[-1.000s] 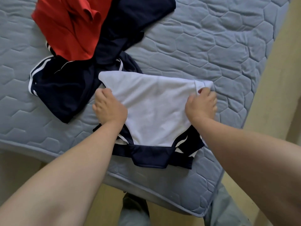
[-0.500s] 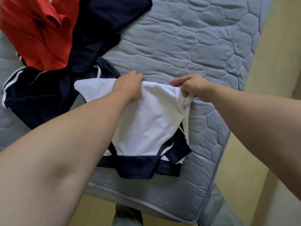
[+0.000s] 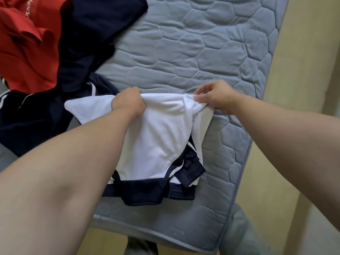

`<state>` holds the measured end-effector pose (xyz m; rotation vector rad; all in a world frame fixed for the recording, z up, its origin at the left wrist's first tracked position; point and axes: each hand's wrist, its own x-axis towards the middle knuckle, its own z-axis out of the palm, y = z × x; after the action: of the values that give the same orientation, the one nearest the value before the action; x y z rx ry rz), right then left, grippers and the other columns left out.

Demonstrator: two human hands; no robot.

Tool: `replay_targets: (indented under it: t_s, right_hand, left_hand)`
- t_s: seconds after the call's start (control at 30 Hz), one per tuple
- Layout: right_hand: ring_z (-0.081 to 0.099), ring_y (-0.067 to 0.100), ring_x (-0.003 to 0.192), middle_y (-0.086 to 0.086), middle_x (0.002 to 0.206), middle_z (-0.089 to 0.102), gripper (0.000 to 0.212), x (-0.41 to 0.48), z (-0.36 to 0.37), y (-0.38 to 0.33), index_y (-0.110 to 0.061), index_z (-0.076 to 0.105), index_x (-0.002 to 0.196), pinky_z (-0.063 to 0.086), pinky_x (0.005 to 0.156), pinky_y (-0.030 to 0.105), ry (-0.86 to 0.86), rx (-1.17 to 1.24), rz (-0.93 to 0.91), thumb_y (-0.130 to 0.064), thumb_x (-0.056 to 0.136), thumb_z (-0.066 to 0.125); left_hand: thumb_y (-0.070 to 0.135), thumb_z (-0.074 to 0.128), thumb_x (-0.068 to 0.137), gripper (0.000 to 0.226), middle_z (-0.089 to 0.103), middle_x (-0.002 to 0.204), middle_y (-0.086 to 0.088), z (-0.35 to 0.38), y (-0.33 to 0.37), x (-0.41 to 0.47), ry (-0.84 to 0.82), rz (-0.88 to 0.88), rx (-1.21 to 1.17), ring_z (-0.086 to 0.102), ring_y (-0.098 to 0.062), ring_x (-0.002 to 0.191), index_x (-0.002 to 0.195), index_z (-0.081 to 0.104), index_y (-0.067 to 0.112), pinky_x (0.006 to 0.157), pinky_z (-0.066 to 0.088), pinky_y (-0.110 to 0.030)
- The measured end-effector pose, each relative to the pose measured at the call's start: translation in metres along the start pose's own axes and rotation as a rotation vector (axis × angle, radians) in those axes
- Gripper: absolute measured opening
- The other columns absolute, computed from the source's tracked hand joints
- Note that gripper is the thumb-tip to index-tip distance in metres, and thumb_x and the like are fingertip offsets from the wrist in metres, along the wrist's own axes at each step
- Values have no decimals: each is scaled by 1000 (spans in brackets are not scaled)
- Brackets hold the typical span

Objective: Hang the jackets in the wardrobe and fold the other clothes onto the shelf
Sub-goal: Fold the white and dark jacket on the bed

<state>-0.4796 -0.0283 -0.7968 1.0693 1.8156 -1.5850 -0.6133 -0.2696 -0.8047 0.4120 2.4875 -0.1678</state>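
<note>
mattress [image 3: 202, 52] bearing white garment [image 3: 158, 140] toward 6 o'clock, red garment [image 3: 24, 57] and navy clothes [image 3: 95, 34] lying at 10 o'clock | left hand [image 3: 128, 103] gripping its 12 o'clock edge, fingers curled tight | right hand [image 3: 215, 97] pinching its 1 o'clock corner — fabric bunching

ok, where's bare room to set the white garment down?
Free: quilted grey-blue mattress beyond the white-and-navy garment in left hand and right hand, from dark navy garment to right edge. Crowded: upper left, red shirt and striped navy clothing piled.

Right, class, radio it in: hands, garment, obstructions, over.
Left hand grips white garment at far edge; right hand pinches its right corner. Garment lies on mattress. Red top, navy clothes heaped at left.
</note>
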Motion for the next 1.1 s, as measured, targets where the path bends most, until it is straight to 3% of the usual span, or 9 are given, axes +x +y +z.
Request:
replay_targets:
  t_s: [0.13, 0.27, 0.37, 0.47, 0.57, 0.7, 0.87, 1.0, 1.1]
  right_hand:
    - [65, 21, 82, 11, 92, 70, 9, 2, -8, 20, -15, 73, 84, 58, 80, 38, 209, 111, 5, -14, 81, 81]
    - [69, 20, 78, 7, 95, 72, 21, -3, 2, 22, -15, 72, 97, 60, 69, 34, 126, 370, 124, -14, 79, 82]
    - [73, 21, 81, 7, 96, 74, 33, -8, -4, 25, -11, 69, 106, 62, 69, 35, 49, 278, 203, -9, 76, 83]
    - [70, 24, 83, 6, 89, 70, 18, -8, -14, 29, -13, 69, 91, 62, 72, 36, 234, 216, 130, -2, 81, 77]
    - [70, 29, 98, 9, 96, 71, 12, -9, -11, 30, -16, 68, 88, 60, 85, 43, 382, 412, 94, -5, 86, 72]
    - [73, 24, 96, 6, 110, 74, 32, -20, 3, 41, -19, 65, 111, 60, 81, 42, 163, 598, 301, -36, 86, 76]
    - [75, 19, 87, -3, 100, 77, 60, -34, 14, 46, -25, 68, 114, 60, 76, 36, -47, 418, 371, -61, 68, 82]
    - [75, 21, 84, 4, 101, 76, 49, -31, 29, 33, -16, 68, 110, 62, 74, 38, 109, 404, 213, -45, 74, 85]
    - [71, 25, 93, 8, 102, 72, 25, -31, 43, 26, -14, 67, 96, 58, 88, 46, 196, 312, 92, -30, 82, 79]
  left_hand:
    - [14, 48, 88, 45, 54, 135, -6, 3, 6, 1, -12, -60, -48, 52, -34, 124, 132, 54, 23, 95, 45, -41]
    - [12, 50, 92, 37, 48, 135, -10, 9, 17, -7, 34, -77, -86, 55, -37, 119, 129, 49, 15, 88, 43, -42]
    - [12, 47, 93, 32, 46, 130, -13, 14, 21, -16, 109, 47, -31, 57, -40, 107, 125, 46, 12, 74, 36, -41]
    - [6, 43, 91, 36, 44, 131, -13, 17, 11, -14, 96, 39, -103, 55, -41, 109, 126, 48, 13, 79, 38, -44]
    - [4, 43, 91, 38, 39, 136, -14, 16, 12, -12, 73, -30, -191, 54, -41, 111, 128, 45, 12, 84, 39, -43]
    - [5, 53, 84, 49, 36, 142, -20, 24, 32, -44, 289, 15, -191, 57, -42, 105, 133, 44, 4, 88, 42, -46]
    - [29, 67, 85, 35, 58, 107, -16, 73, 65, -138, 280, 273, -277, 58, -39, 94, 110, 59, 7, 76, 43, -46]
    - [81, 52, 73, 97, 42, 142, -8, 115, 104, -190, 54, 36, -197, 44, -31, 125, 142, 38, 14, 93, 41, -46]
    - [91, 45, 67, 128, 5, 164, -9, 136, 127, -203, -68, -115, -219, 10, -32, 150, 157, -2, 12, 111, 25, -61]
